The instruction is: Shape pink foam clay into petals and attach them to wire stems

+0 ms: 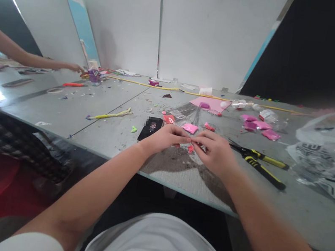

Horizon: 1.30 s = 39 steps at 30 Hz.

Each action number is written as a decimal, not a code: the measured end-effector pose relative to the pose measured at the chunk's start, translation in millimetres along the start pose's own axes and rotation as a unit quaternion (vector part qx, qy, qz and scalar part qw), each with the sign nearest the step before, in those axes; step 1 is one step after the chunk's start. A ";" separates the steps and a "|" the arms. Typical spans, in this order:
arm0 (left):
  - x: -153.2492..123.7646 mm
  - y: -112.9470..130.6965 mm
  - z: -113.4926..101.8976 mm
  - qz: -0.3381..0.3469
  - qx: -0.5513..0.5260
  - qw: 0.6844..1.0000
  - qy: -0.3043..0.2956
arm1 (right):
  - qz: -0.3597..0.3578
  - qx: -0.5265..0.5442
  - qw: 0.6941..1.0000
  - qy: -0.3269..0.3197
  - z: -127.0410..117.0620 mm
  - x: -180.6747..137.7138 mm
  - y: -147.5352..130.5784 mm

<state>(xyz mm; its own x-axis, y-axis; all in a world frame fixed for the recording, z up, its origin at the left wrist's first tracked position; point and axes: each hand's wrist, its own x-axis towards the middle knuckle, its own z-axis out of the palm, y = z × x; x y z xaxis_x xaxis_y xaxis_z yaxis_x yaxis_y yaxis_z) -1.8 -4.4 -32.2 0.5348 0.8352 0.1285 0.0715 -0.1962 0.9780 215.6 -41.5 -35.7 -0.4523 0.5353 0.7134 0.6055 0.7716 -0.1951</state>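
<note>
Red scraps [191, 149] showed below the left hand [170, 138] and right hand [214, 151], pinched together, contents unclear, over grey tabletop [114, 136], white panels [213, 43] beyond.

- We see a plain white shirt [162, 249], greyish in the shade, with soft folds curving across its front.
- We make out a short left sleeve [33, 245], white too, wide and loose, its edge round the arm near the elbow.
- We note a bare left forearm [99, 189] and right forearm [269, 228].
- We find the left hand [168, 137] and right hand [216, 151] ungloved.
</note>
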 end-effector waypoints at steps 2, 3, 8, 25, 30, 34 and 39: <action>-1.2 1.3 0.1 -0.001 0.001 1.000 -0.006 | 0.000 0.000 1.000 0.004 -0.6 0.2 -0.5; -1.8 1.7 0.2 0.001 0.003 1.000 -0.008 | -0.001 0.000 1.000 0.001 -1.1 0.4 -1.0; -1.8 2.1 -0.1 0.017 0.009 1.000 -0.019 | 0.017 0.000 0.999 -0.029 -5.2 2.5 -5.7; -98.1 -1.8 57.9 0.173 0.578 0.797 -0.029 | 0.112 -0.003 0.993 -0.024 -11.6 7.9 -10.2; -96.0 -0.2 59.3 0.124 0.541 0.832 0.002 | 0.108 -0.014 0.994 -0.016 -12.2 5.7 -5.3; -84.3 -1.8 39.6 0.099 0.467 0.877 0.052 | 0.116 -0.001 0.993 0.026 -11.5 4.6 -4.0; -41.8 10.7 -23.3 0.010 0.521 0.833 0.188 | 0.133 0.007 0.991 0.033 -11.2 6.8 -4.8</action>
<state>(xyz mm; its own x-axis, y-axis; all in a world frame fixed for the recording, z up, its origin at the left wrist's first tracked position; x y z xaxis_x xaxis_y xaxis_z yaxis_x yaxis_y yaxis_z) -43.0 -29.5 -23.3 0.2573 0.8902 0.3759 0.8622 -0.3872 0.3266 217.0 -45.4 -22.3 -0.2341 0.6972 0.6776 0.6877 0.6114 -0.3915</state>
